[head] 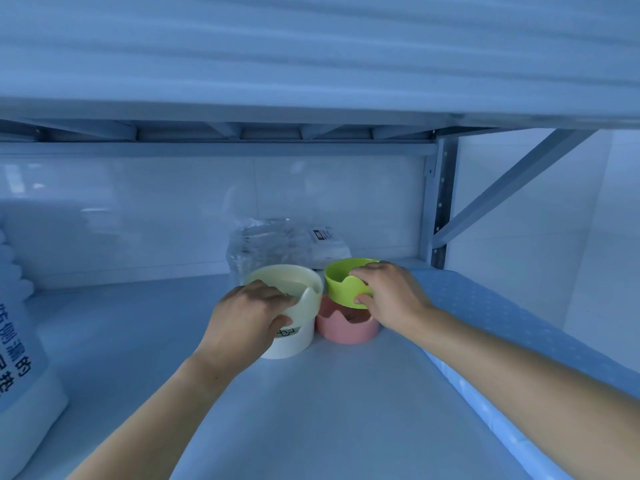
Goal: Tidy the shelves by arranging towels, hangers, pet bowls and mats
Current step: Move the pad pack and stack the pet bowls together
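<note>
Toward the back of the shelf [311,410], my left hand [242,317] grips the near rim of a cream pet bowl [287,282] that sits tilted on top of a white pet bowl [291,344]. Just to the right, my right hand [388,292] holds the near rim of a green pet bowl [341,277], which rests on or just above a pink pet bowl [346,327]. The two stacks stand side by side, almost touching.
A clear plastic package [277,244] with a white label lies behind the bowls against the back wall. A large white bag with printed characters [20,358] stands at the left edge. A dotted blue mat [502,323] lies along the right side. An upper shelf [311,119] hangs low overhead.
</note>
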Demonstrator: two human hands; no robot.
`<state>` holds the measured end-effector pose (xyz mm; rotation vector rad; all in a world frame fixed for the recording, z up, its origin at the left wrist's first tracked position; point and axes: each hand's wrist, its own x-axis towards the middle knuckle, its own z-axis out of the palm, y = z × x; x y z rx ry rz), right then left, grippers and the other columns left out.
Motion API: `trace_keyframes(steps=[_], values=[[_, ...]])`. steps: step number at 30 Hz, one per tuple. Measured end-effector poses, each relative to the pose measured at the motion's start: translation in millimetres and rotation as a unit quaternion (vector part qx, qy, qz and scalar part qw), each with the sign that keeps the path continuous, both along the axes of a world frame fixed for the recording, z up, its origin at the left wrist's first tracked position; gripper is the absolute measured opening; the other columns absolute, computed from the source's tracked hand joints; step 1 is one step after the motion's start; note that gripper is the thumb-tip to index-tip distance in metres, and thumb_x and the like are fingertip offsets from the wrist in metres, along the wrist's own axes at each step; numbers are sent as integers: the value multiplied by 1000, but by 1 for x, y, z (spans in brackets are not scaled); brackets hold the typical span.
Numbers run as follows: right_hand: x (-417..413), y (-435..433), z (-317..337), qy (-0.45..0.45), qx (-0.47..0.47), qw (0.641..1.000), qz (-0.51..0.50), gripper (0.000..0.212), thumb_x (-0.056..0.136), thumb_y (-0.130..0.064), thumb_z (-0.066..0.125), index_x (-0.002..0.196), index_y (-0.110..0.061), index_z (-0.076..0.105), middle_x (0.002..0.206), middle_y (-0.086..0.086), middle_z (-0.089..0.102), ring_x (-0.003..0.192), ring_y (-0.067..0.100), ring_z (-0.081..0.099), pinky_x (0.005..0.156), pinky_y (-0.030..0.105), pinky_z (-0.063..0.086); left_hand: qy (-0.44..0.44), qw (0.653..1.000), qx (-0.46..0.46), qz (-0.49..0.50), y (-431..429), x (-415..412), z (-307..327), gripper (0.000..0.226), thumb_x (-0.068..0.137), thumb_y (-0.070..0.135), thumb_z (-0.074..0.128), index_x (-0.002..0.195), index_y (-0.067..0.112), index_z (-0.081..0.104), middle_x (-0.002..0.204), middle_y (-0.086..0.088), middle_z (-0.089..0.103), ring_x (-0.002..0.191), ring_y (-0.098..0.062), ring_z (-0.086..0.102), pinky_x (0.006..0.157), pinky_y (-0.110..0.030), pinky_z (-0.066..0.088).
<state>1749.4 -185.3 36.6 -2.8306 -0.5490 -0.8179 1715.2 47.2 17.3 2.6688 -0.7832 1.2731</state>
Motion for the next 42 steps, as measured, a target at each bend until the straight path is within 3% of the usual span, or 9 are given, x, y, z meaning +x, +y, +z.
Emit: trace_keyframes(steps=[7,22,26,30,33,42], values=[[17,1,-14,12,-13,1000,11,34,83,-22,66,116,-17,59,114,3,63,107,26,55,83,34,45,-2,1000,7,6,2,6,-12,39,49,18,91,84,26,75,68,11,68,64,-18,65,50,-25,49],[28,7,-26,54,-25,997,51,36,86,-18,61,121,-13,58,122,5,61,112,25,53,91,35,42,-11,1000,-16,8,4,13,-18,37,51,17,90,85,21,75,76,9,71,70,-19,67,55,-25,50],[25,-1,-29,75,28,993,83,39,86,-16,63,125,-18,58,119,5,64,110,23,56,89,29,43,-8,1000,-20,5,5,12,-20,37,52,16,90,86,21,75,78,8,71,72,-19,68,59,-26,51],[23,-8,-23,56,84,990,96,26,83,-11,66,109,-13,63,97,0,70,93,19,63,82,33,48,-15,1000,-17,-1,5,12,-22,37,51,15,90,85,20,76,78,8,71,71,-19,68,61,-26,51],[23,-10,-21,47,117,986,110,19,80,-7,68,98,-13,65,87,-2,72,83,13,65,75,25,49,-11,1000,-19,-2,6,13,-23,37,52,14,90,86,19,75,78,7,71,72,-20,68,62,-27,51],[20,-8,-30,73,144,980,115,21,84,-10,65,103,-17,68,90,-2,72,86,11,66,78,25,50,2,999,-30,-11,8,16,-24,35,59,13,87,92,14,74,83,4,71,78,-23,67,67,-29,51]])
